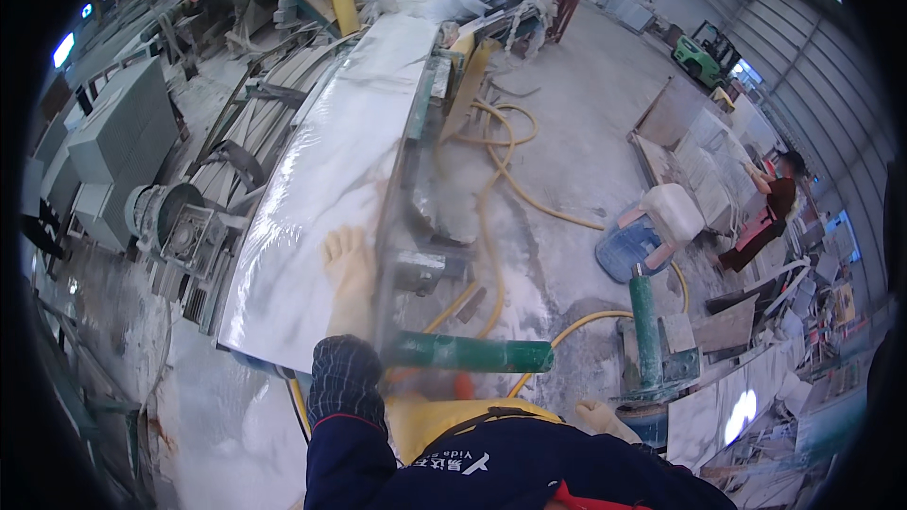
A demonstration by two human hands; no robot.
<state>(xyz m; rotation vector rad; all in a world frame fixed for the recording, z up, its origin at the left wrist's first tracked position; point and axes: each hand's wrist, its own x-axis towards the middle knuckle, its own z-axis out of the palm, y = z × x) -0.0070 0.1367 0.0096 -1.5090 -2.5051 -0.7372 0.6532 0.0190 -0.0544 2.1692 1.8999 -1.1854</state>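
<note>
A long white marble-look slab (326, 151) with grey veining stretches away from me, its surface shiny in places. My left hand (346, 255), in a cream rubber glove, rests flat on the slab near its right edge, fingers extended and holding nothing. A dark checked sleeve cover (347, 378) wraps that forearm. Beside my right hip, my right hand (603, 418) shows only in part, in a similar glove. It is away from the slab, and its finger position is unclear. A yellow apron (472, 413) covers my front.
A green roller (477, 352) juts out right of the slab, and another green post (644, 326) stands farther right. A yellow hose (510, 170) winds over the floor. Beyond are a blue drum (628, 247), a person (777, 203), a green forklift (697, 59) and stacked panels (128, 123).
</note>
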